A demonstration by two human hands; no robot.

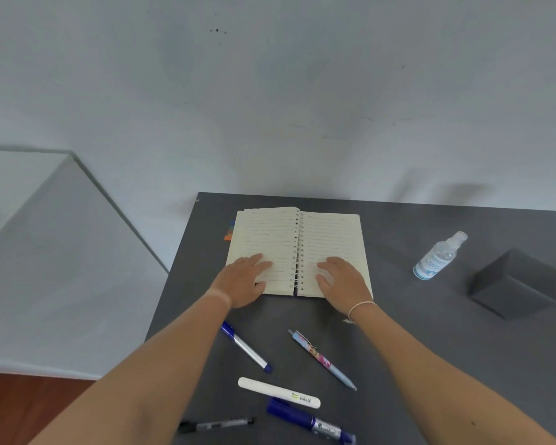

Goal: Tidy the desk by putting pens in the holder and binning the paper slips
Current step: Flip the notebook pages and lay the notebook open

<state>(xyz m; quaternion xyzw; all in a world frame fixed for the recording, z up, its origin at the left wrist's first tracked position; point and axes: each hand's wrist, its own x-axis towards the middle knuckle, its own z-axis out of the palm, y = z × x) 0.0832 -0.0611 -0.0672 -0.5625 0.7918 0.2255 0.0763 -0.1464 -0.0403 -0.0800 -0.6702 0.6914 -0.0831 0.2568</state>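
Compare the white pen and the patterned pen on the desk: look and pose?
The white pen is plain, thick and blunt-ended; the patterned pen is slim, printed in light blue and pink, with a clip and a pointed tip. The white pen lies nearly crosswise to the person; the patterned pen runs steeply, tip toward the person. Both lie loose on the dark desk, untouched by either hand.

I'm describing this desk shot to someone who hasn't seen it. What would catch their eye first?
An open spiral notebook lies at the far middle of the dark desk, with the left hand and right hand flat on its pages. Nearer the camera, five pens lie scattered; a spray bottle and a dark box stand at right.
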